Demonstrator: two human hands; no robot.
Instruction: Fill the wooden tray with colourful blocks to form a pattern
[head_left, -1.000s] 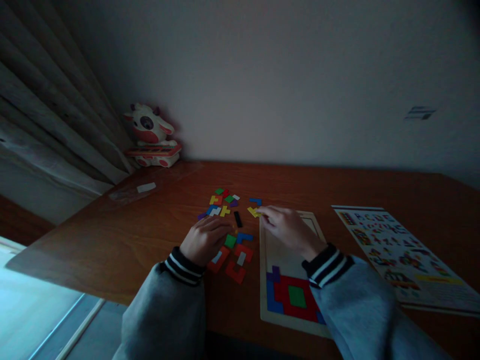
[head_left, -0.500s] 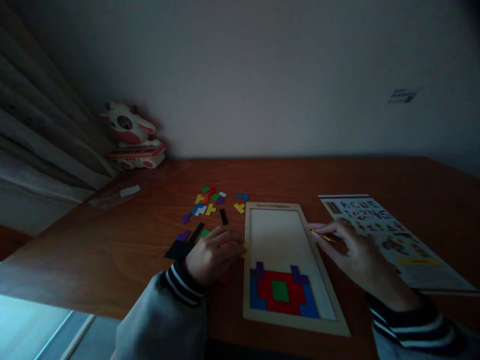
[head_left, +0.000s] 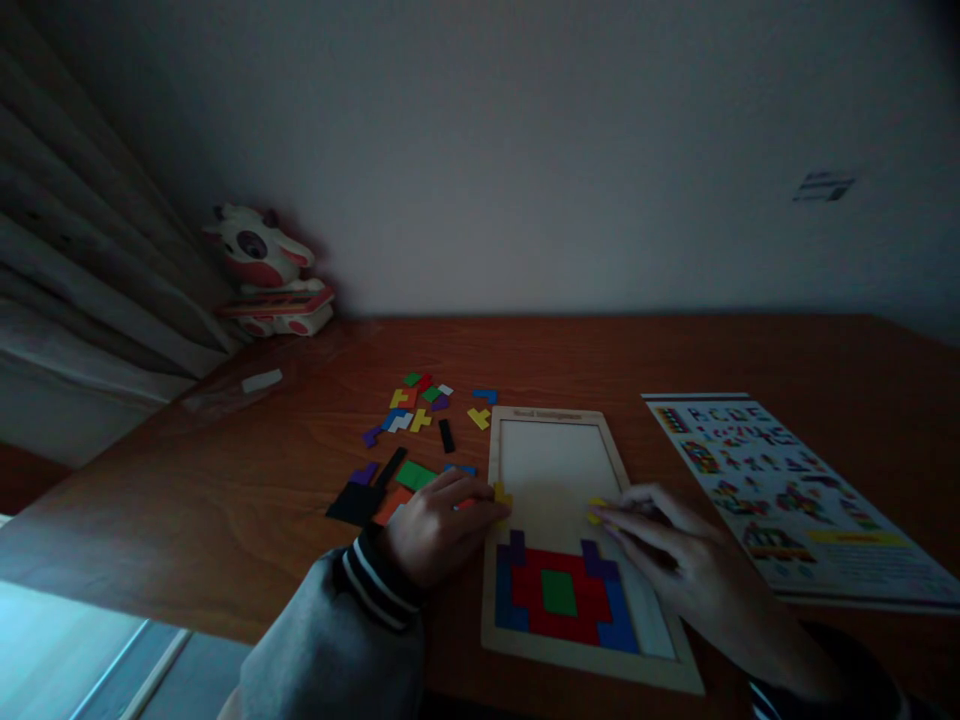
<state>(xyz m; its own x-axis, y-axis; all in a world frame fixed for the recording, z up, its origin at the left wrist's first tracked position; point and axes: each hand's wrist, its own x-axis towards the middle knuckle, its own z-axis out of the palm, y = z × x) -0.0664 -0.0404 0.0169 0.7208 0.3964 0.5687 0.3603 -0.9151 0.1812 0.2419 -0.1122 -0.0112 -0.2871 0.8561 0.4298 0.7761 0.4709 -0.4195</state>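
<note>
A wooden puzzle tray [head_left: 592, 680] lies in front of me. In its near end sit red [head_left: 585, 600], blue [head_left: 619, 605] and purple pieces around a green rectangle [head_left: 559, 592]. My left hand [head_left: 442, 522] is at the tray's left rim, its fingertips closed on a yellow puzzle piece [head_left: 501, 493] over that edge. My right hand [head_left: 675, 545] reaches over the tray's right side and pinches another yellow puzzle piece [head_left: 597, 510], above the right purple piece [head_left: 598, 558]. Part of each yellow piece is hidden by fingers.
Loose coloured pieces [head_left: 416, 474] lie left of the tray, some partly under my left hand, with more [head_left: 420, 420] farther back. A printed pattern sheet [head_left: 780, 480] lies to the right. A cow toy [head_left: 266, 270] stands at the back left by the curtain [head_left: 90, 230].
My right hand has moved left from beside the tray to over it, carrying its yellow piece. My left hand has shifted slightly right and down, bringing its yellow piece over the tray's left rim.
</note>
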